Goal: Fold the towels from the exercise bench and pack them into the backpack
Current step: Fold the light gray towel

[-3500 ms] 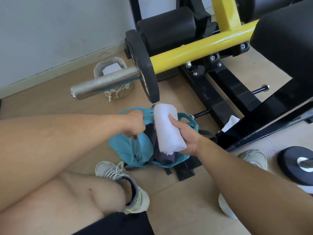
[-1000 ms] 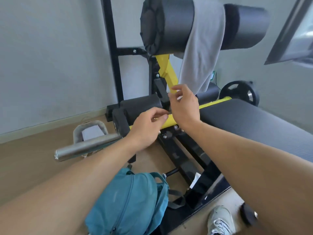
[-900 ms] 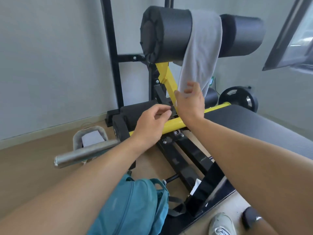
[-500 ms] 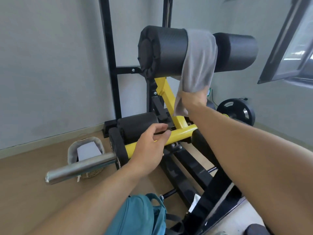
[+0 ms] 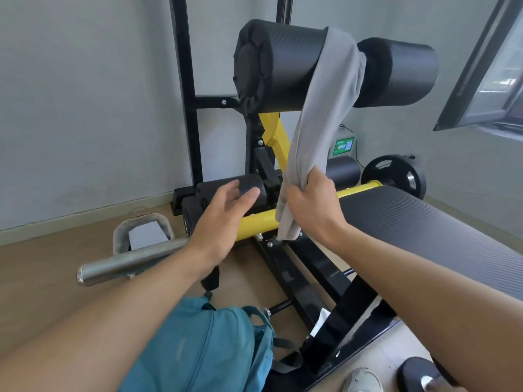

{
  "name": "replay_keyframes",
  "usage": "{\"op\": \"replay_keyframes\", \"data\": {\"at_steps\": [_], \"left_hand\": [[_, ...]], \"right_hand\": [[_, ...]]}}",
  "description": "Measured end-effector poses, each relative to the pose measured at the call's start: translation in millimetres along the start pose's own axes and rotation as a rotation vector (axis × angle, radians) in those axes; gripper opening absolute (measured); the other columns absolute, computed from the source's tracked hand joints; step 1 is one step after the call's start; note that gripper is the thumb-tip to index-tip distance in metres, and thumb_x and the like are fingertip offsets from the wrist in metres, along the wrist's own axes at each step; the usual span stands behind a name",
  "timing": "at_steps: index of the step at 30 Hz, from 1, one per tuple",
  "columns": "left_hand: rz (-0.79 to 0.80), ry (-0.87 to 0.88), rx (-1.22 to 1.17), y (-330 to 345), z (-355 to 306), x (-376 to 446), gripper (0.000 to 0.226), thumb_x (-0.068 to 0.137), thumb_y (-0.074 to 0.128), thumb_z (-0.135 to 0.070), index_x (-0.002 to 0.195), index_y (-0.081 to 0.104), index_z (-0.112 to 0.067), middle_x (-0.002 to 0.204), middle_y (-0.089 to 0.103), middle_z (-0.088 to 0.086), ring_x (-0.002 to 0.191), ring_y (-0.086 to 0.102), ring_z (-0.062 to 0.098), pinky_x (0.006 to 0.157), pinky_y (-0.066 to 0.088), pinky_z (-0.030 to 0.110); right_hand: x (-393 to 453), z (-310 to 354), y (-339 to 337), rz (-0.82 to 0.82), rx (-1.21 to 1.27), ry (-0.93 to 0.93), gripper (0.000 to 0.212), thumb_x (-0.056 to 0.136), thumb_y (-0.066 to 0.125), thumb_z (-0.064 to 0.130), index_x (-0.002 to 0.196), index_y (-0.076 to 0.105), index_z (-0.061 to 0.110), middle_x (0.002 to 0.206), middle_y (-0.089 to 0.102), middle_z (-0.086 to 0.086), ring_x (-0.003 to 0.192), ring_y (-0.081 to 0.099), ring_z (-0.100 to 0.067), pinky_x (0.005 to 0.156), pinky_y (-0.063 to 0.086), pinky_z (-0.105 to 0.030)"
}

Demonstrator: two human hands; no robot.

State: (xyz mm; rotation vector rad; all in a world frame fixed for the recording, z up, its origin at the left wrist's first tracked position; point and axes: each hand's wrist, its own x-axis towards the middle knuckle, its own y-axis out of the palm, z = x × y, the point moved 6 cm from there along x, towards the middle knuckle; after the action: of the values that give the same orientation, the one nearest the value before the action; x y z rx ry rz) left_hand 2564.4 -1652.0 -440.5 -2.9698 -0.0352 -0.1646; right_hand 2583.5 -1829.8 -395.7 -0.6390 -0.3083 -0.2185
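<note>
grey towel: soft, limp, light, draped over foam roller | right hand grips its hanging lower end | left hand relaxed, fingers spread, holding nothing, below roller
</note>
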Motion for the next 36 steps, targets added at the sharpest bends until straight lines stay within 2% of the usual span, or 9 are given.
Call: {"op": "replay_keyframes", "data": {"at_steps": [5,9,12,17,19,23,27,32,36], "left_hand": [[0.133,-0.01,-0.099,6,-6,-10,0.078,0.075,0.061,-0.078,0.142,0.051,-0.039,0.129,0.064,-0.02,0.121,0.058,0.001,0.102,0.047,0.031],[0.159,-0.066,0.058,11,9,-12,0.023,0.094,0.061,-0.055,0.099,0.075,-0.038,0.083,0.078,-0.003,0.088,0.071,0.018,0.089,0.057,0.047],[0.046,0.008,0.218,-3,10,-11,0.03,0.092,0.053,-0.056,0.091,0.076,-0.036,0.078,0.076,-0.009,0.088,0.071,0.021,0.093,0.056,0.053],[0.034,0.102,0.243,-22,9,-12,0.023,0.092,0.061,-0.051,0.099,0.074,-0.034,0.096,0.076,-0.004,0.099,0.07,0.025,0.093,0.055,0.049],[0.069,0.133,0.268,-26,11,-15,0.008,0.094,0.072,-0.031,0.095,0.075,-0.038,0.092,0.075,-0.008,0.092,0.069,0.015,0.085,0.055,0.037],[0.271,0.14,0.374,-28,18,-28,0.041,0.082,0.079,-0.003,0.105,0.075,-0.037,0.104,0.077,-0.01,0.097,0.068,0.0,0.091,0.05,0.02],[0.375,0.067,0.333,-35,24,-37,0.051,0.076,0.087,-0.006,0.116,0.073,-0.033,0.11,0.077,-0.011,0.109,0.07,0.006,0.097,0.053,0.021],[0.386,-0.062,0.119,-44,34,-35,0.048,0.072,0.088,-0.034,0.118,0.073,-0.032,0.11,0.076,0.006,0.106,0.072,0.017,0.098,0.055,0.03],[0.166,-0.004,0.366,-60,40,-24,0.032,0.082,0.084,-0.01,0.108,0.075,-0.027,0.096,0.078,-0.003,0.086,0.069,0.001,0.09,0.051,0.02]], "right_hand": [[-39,23,18,0.427,-0.361,-0.187,0.019,0.091,0.057,0.018,0.074,0.051,0.011,0.073,0.059,-0.006,0.072,0.059,-0.03,0.06,0.049,-0.039],[-71,33,51,0.679,-0.397,-0.413,0.035,0.088,0.06,0.009,0.066,0.04,0.027,0.069,0.046,0.015,0.067,0.047,-0.012,0.057,0.035,-0.016],[-73,30,57,0.775,-0.297,-0.432,0.018,0.094,0.067,0.021,0.08,0.057,0.017,0.073,0.055,0.01,0.066,0.05,-0.006,0.062,0.038,-0.016],[-40,28,27,0.355,-0.045,-0.374,0.029,0.093,0.07,0.042,0.066,0.065,0.031,0.058,0.059,0.009,0.057,0.049,-0.005,0.058,0.043,-0.03],[-25,18,15,0.219,-0.003,-0.319,0.009,0.089,0.076,0.039,0.085,0.068,0.036,0.073,0.067,0.012,0.071,0.061,-0.004,0.069,0.053,-0.031],[-20,-19,46,0.642,-0.032,-0.182,0.061,0.087,0.079,0.018,0.141,0.056,0.036,0.123,0.068,0.013,0.117,0.061,-0.004,0.102,0.053,-0.036],[-44,-26,82,1.009,0.04,-0.149,0.044,0.091,0.073,0.011,0.131,0.067,0.027,0.125,0.072,0.011,0.12,0.063,-0.002,0.103,0.051,-0.024],[-43,-16,102,0.969,-0.058,-0.227,0.008,0.087,0.074,0.02,0.09,0.069,0.014,0.082,0.069,0.0,0.077,0.062,-0.016,0.076,0.049,-0.035],[-32,-17,102,0.834,-0.132,-0.208,0.036,0.084,0.079,0.033,0.083,0.061,0.003,0.07,0.056,0.0,0.065,0.05,-0.012,0.061,0.039,-0.032]]}}
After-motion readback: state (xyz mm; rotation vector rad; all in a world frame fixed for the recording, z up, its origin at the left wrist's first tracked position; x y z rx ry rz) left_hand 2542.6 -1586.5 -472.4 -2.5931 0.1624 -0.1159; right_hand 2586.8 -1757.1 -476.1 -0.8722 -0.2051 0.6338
